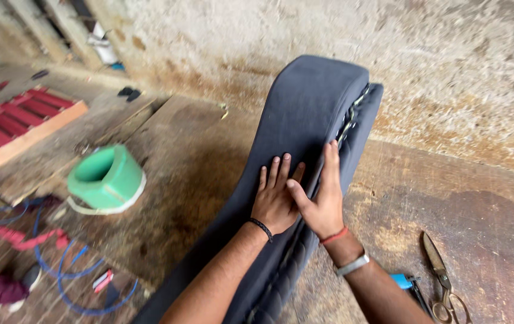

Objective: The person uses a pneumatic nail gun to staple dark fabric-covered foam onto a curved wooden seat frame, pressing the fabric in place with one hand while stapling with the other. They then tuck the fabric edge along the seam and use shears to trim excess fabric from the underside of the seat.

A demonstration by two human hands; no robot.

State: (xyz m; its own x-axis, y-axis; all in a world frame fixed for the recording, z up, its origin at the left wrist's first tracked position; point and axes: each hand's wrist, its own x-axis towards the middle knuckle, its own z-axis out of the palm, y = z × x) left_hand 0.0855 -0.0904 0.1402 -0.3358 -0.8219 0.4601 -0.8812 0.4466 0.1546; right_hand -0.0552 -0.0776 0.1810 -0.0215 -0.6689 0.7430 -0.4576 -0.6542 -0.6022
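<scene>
Clearly both hands press flat and spread, left hand (276,201) beside right hand (323,198), on the grey cushion (305,102); uneven pressure could wrinkle its seam under the fingertips.

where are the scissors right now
The large metal scissors lie on the worn wooden table, lower right of the head view, beside the right hand.

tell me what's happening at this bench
A person presses both hands on a long dark grey cushion that lies across a worn wooden bench. The left hand lies flat on the fabric; the right hand rests along its edge, where a row of metal clips shows. Scissors and a blue tool lie to the right, a green roll to the left.
</scene>
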